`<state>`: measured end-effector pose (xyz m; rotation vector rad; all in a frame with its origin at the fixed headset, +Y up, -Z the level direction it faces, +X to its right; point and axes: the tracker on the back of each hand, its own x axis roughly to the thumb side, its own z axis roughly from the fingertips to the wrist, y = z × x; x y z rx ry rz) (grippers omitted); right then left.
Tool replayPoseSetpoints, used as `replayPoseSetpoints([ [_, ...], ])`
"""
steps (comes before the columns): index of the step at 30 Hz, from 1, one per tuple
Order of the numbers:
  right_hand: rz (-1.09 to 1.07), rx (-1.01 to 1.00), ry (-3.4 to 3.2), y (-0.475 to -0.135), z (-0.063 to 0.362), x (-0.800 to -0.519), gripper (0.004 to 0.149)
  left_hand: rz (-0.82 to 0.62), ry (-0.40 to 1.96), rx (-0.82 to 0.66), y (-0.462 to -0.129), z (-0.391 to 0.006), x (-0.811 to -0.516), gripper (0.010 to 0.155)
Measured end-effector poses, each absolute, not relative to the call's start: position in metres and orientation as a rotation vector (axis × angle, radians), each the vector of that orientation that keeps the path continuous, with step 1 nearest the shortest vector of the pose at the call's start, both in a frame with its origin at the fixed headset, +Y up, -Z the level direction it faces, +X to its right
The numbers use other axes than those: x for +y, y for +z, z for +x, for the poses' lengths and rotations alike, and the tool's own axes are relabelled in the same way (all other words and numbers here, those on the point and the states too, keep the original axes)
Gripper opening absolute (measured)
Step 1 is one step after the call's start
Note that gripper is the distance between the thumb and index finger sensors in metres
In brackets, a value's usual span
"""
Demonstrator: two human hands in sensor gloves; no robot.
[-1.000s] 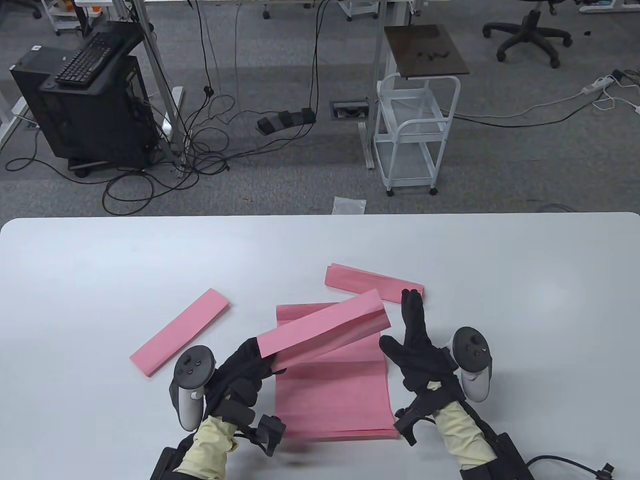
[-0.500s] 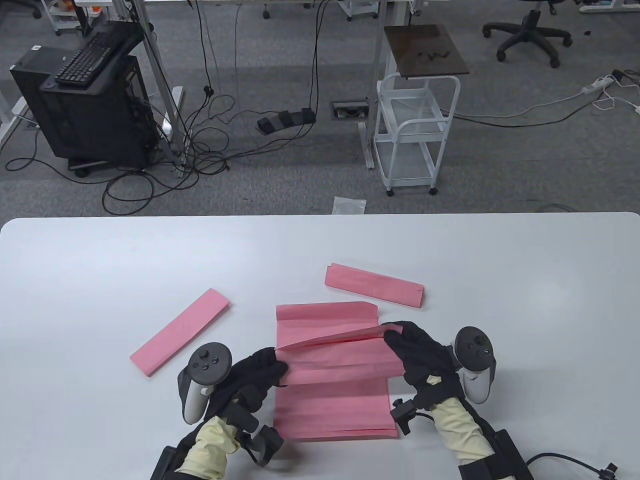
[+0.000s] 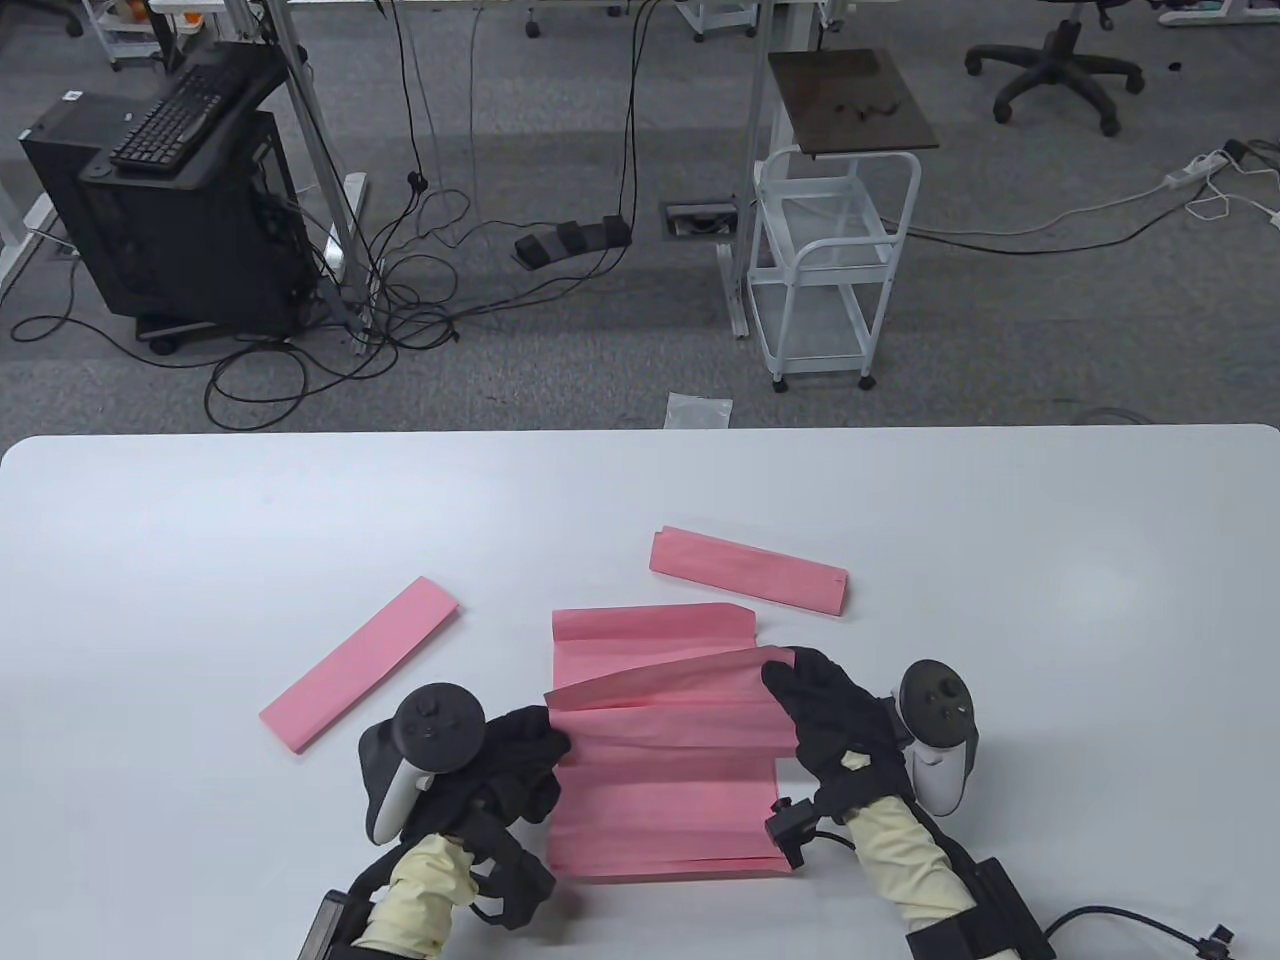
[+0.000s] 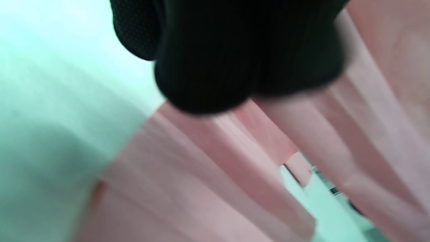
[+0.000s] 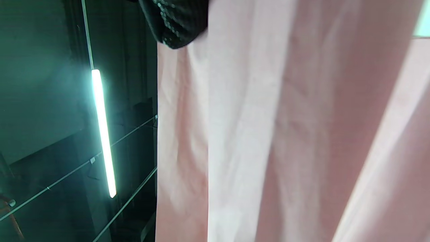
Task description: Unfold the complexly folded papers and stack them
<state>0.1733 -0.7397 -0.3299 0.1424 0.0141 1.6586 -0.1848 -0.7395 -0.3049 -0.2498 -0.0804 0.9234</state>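
A pink pleated paper (image 3: 665, 705) is held just above an unfolded pink sheet (image 3: 660, 815) lying flat near the table's front edge. My left hand (image 3: 525, 740) grips the held paper's left end. My right hand (image 3: 800, 690) grips its right end. The paper is partly opened, with folds still showing. It fills the left wrist view (image 4: 235, 158) and the right wrist view (image 5: 285, 134), both blurred. A folded pink strip (image 3: 360, 663) lies to the left. Another folded pink strip (image 3: 748, 570) lies behind the sheet.
The white table (image 3: 200, 530) carries only the papers and my hands. Past its far edge are the floor, a white cart (image 3: 830, 270) and a black computer stand (image 3: 170, 200).
My right hand has come down from open fingers and taken the strip's right end. Both hands have levelled the strip over the flat sheet and it has opened wider.
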Motion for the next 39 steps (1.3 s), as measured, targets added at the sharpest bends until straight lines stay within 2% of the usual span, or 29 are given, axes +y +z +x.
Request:
replayPoseSetpoints([
  [3,0.142,0.003,1.649,-0.330,0.173,-0.742,0.039,-0.355,1.137,-0.099,-0.303,-0.183,-0.746,0.047],
  [7,0.160,0.009,1.629,-0.329,0.171,-0.743,0.039,-0.371,1.276,-0.064,-0.300,-0.181,-0.753,0.065],
  [9,0.189,0.020,1.630,-0.329,0.168,-0.744,0.039,-0.367,1.345,0.016,-0.297,-0.180,-0.756,0.065],
  [13,0.221,0.047,1.632,-0.330,0.166,-0.746,0.039,-0.407,1.446,0.116,-0.296,-0.181,-0.763,0.049],
  [16,0.206,0.057,1.604,-0.334,0.167,-0.745,0.039,-0.375,1.468,0.183,-0.295,-0.184,-0.766,0.042],
  [19,0.143,0.054,1.594,-0.341,0.173,-0.742,0.039,-0.374,1.471,0.145,-0.296,-0.185,-0.765,0.059],
  [22,0.045,0.071,1.598,-0.353,0.180,-0.738,0.039,-0.372,1.405,0.029,-0.292,-0.189,-0.758,0.074],
  [25,0.089,0.140,1.648,-0.364,0.179,-0.737,0.039,-0.346,1.324,-0.143,-0.284,-0.191,-0.755,0.079],
  [27,0.073,0.162,1.687,-0.369,0.175,-0.736,0.039,-0.283,1.312,-0.169,-0.279,-0.191,-0.757,0.079],
  [29,0.060,0.197,1.699,-0.373,0.173,-0.735,0.039,-0.235,1.332,-0.200,-0.278,-0.192,-0.761,0.078],
  [31,0.041,0.209,1.702,-0.376,0.174,-0.734,0.039,-0.244,1.370,-0.214,-0.279,-0.193,-0.762,0.074],
  [35,0.015,0.238,1.715,-0.381,0.177,-0.731,0.039,-0.197,1.293,-0.294,-0.282,-0.193,-0.756,0.043],
  [39,0.023,0.257,1.707,-0.385,0.180,-0.729,0.039,-0.166,1.229,-0.279,-0.280,-0.192,-0.754,0.032],
])
